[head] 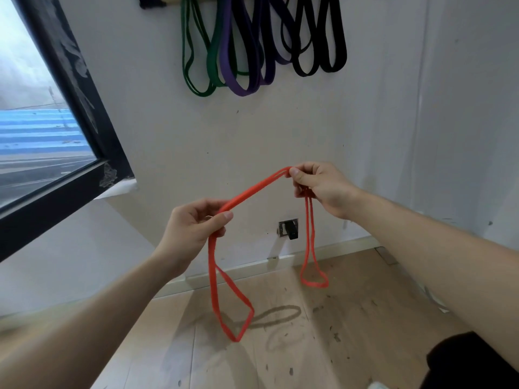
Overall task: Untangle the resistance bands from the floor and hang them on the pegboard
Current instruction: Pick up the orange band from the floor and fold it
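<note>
A red resistance band point(254, 188) is stretched between my two hands in front of the wall. My left hand point(193, 224) grips it low on the left, and a long loop point(229, 301) hangs from that hand above the floor. My right hand point(320, 185) pinches the band higher on the right, with a shorter loop point(311, 265) dangling below it. High on the wall hang green bands point(196, 66), purple bands point(241, 66) and black bands point(320, 43). The top of those bands and whatever holds them is cut off by the frame.
A dark-framed window point(70, 153) fills the left side. A wall socket with a black plug point(289, 228) sits low on the wall between my hands. The wooden floor point(323, 332) is scuffed, and a dark object point(471, 360) lies at the bottom right.
</note>
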Demonstrator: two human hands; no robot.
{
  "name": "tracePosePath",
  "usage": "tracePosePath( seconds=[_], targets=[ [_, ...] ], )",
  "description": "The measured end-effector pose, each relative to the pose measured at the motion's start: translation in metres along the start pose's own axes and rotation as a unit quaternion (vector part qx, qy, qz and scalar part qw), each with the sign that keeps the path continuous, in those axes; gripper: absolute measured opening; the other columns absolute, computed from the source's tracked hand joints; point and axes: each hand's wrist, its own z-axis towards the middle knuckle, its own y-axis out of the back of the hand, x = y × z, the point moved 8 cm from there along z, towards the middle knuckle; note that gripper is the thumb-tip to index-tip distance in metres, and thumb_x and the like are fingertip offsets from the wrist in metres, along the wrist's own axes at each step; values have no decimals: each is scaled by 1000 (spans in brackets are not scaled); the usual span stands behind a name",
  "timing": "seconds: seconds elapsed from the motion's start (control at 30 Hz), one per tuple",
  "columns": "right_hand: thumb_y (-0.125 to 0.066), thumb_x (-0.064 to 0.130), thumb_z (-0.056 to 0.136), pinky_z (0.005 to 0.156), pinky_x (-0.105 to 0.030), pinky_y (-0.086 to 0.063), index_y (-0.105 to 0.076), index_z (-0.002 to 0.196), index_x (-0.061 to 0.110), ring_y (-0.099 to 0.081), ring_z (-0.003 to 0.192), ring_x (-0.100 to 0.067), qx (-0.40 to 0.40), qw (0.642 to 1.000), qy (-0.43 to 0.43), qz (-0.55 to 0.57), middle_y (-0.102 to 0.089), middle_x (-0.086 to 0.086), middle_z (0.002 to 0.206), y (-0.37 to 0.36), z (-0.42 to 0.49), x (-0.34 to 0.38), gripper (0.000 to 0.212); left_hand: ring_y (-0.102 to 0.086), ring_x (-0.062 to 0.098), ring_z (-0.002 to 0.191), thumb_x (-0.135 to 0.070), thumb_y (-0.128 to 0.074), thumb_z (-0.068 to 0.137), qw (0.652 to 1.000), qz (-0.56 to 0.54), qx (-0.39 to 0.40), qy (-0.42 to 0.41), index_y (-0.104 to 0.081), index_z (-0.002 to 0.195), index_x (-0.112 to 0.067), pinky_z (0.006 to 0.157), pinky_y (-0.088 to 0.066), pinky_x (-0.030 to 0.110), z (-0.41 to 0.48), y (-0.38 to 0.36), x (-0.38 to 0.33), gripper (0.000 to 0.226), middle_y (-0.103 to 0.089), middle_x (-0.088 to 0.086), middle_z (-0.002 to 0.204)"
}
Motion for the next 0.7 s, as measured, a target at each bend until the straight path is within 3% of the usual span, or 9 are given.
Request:
tracePosePath(
  seconds=[0.1, 0.23, 0.3, 0.4, 0.47, 0.53, 0.63, 0.7],
  targets=[
    [-56, 13, 101, 75, -30, -47, -66, 105, 2, -61, 71, -14, 63, 995, -49, -58, -61, -7, 78, -1, -4, -21, 16, -69, 21, 69, -7, -71, 90, 1000, -15, -11, 8, -76, 103, -9, 71, -62, 29, 0, 3, 2, 15, -70, 9, 78],
    [-67, 16, 94, 79, -26, -49, -67, 112, 8, -64, 90, -19, 196, 958, -116, -172, -68, -11, 98, -14, -20, -48, 19, -70, 21, 70, -6, -72, 88, 996, -74, -21, 32, -76, 103, -6, 75, -62, 31, 2, 2, 5, 16, -71, 7, 75],
    [-75, 16, 88, 96, -41, -53, -71, 107, 14, -64, 97, -27, 246, 942, -119, -197, -69, -12, 103, -28, -27, -56, 20, -69, 21, 70, -7, -72, 87, 995, -95, -12, 38, -76, 105, -4, 75, -61, 31, 2, -3, 4, 19, -71, 7, 76],
    [-78, 19, 85, 110, -52, -42, -73, 105, 21, -65, 102, -17, 304, 926, -113, -191, -72, 2, 98, -61, -38, -53, 21, -69, 20, 69, -6, -73, 87, 996, -87, 8, 36, -76, 104, -4, 73, -60, 28, 2, -12, 2, 18, -71, 8, 76],
    [-79, 28, 83, 111, -52, -40, -71, 110, 24, -65, 110, -19, 325, 927, -93, -160, -74, 4, 104, -84, -44, -40, 28, -69, 20, 69, -4, -72, 88, 997, -74, 16, 32, -76, 103, -3, 71, -60, 27, 1, -18, 1, 16, -72, 10, 77],
    [-76, 29, 87, 106, -47, -41, -69, 116, 16, -66, 111, -20, 311, 940, -69, -120, -74, -1, 109, -99, -45, -25, 33, -72, 23, 73, -5, -73, 88, 997, -64, 23, 30, -75, 104, -4, 73, -62, 29, 0, -20, 0, 16, -76, 13, 83],
    [-71, 24, 92, 96, -43, -52, -67, 115, 0, -70, 95, -22, 260, 961, -41, -86, -72, -15, 104, -104, -41, -9, 33, -73, 22, 73, -7, -73, 88, 999, -42, 23, 22, -74, 109, -5, 74, -62, 28, -1, -15, -2, 21, -76, 12, 83],
    [-69, 20, 93, 83, -33, -58, -69, 110, -3, -69, 82, -18, 234, 968, -33, -79, -68, -16, 89, -101, -40, -3, 28, -69, 19, 69, -4, -73, 88, 999, -30, 29, 18, -72, 111, -3, 71, -60, 27, -2, -12, -2, 23, -74, 8, 77]
  ],
)
